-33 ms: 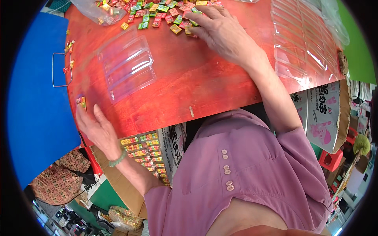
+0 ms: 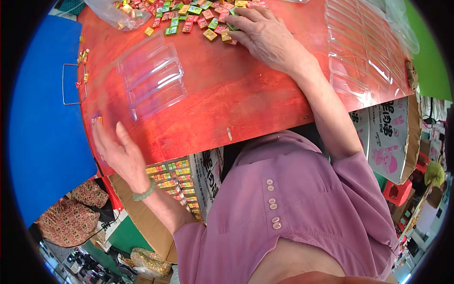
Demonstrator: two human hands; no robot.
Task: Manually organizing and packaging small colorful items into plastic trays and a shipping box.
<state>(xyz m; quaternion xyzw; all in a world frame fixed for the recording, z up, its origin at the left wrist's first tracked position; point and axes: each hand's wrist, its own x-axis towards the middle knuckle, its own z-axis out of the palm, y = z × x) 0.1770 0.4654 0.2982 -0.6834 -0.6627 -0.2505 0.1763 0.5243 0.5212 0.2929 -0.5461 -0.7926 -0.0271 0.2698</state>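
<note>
My right hand (image 2: 267, 40) lies with fingers spread over the near right edge of a loose pile of small green, red and yellow boxes (image 2: 194, 10). Its fingertips touch some of them and hide what lies beneath. Over the table's left edge is my left hand (image 2: 118, 154), fingers stretched out, a green bead bracelet (image 2: 145, 190) on its wrist. A small bundle of coloured boxes (image 2: 97, 120) sits just past these fingertips; whether they touch is unclear. Between the hands lies a clear plastic tray (image 2: 158, 78) with several long compartments.
More clear trays (image 2: 362, 52) cover the right of the red table (image 2: 213, 109). A plastic bag (image 2: 111, 12) stands at the far left. A blue surface (image 2: 47, 118) with a wire handle (image 2: 64, 85) adjoins the left edge. Below, a carton holds rows of filled trays (image 2: 179, 177).
My left hand has drawn slightly nearer to me and to the right, away from the small bundle. The right hand has barely shifted on the pile.
</note>
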